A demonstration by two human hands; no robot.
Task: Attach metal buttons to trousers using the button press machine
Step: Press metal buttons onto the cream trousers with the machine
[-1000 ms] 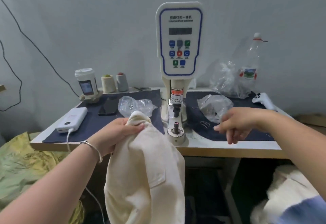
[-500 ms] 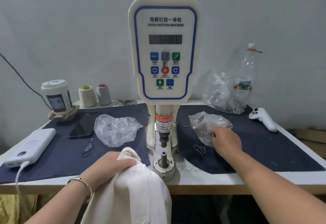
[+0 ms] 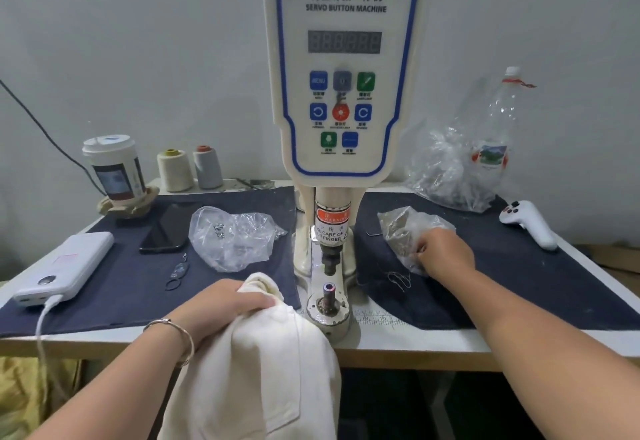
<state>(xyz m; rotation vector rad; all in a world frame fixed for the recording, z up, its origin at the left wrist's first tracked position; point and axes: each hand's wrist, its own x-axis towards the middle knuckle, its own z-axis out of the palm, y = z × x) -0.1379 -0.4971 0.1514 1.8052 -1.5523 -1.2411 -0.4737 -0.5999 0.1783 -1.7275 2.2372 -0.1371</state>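
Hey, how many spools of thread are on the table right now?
2. A cream spool and a grey spool stand side by side at the back left, right of the paper cup. None look hidden.

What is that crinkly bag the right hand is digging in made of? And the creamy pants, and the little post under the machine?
The bag looks like thin clear plastic: see-through, shiny, wrinkled. The right hand is touching it. The trousers, held by the left hand, look like thick woven cotton, matte, softly folded. The post looks like bare metal, dull grey with a shiny tip.
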